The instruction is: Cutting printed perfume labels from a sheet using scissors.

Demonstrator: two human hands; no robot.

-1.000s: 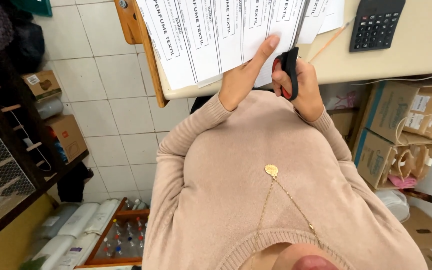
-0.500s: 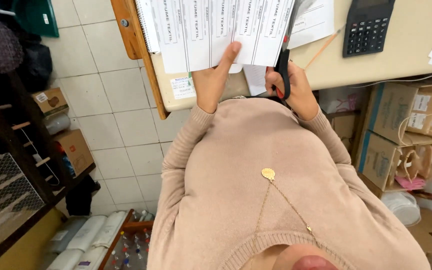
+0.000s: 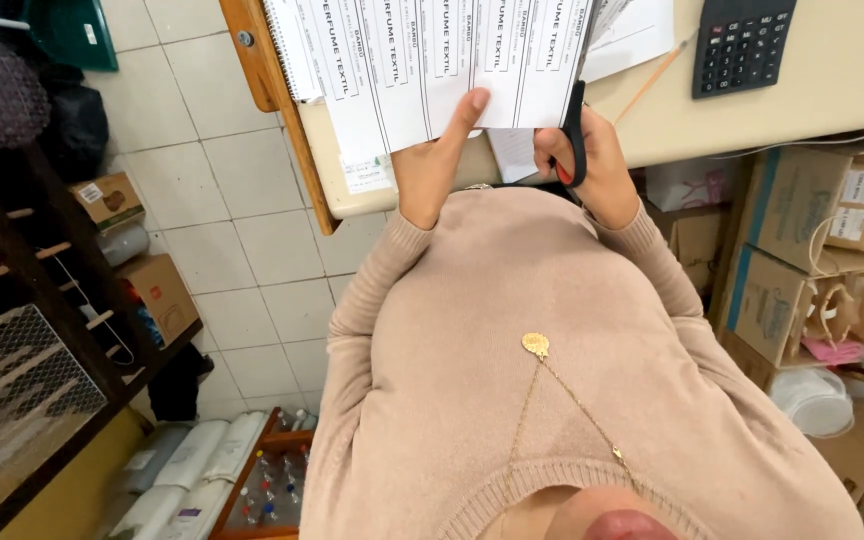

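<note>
My left hand [image 3: 434, 160] pinches the lower edge of a white sheet of printed labels [image 3: 442, 50], thumb on top of the paper. My right hand [image 3: 592, 165] grips black-handled scissors [image 3: 576, 130] whose blades run up along the right side of the sheet; the blades are mostly hidden by the paper. Both hands are over the near edge of a beige desk [image 3: 832, 90].
A black calculator [image 3: 742, 45] and a pencil [image 3: 652, 80] lie on the desk. Cardboard boxes [image 3: 812, 260] stand at the right, and a dark shelf [image 3: 42, 330] with boxes at the left. A wooden tray of small bottles [image 3: 272, 480] sits on the tiled floor.
The label sheet and both hands have shifted slightly to the right and up in view; the scissors have stayed at the sheet's right edge.
</note>
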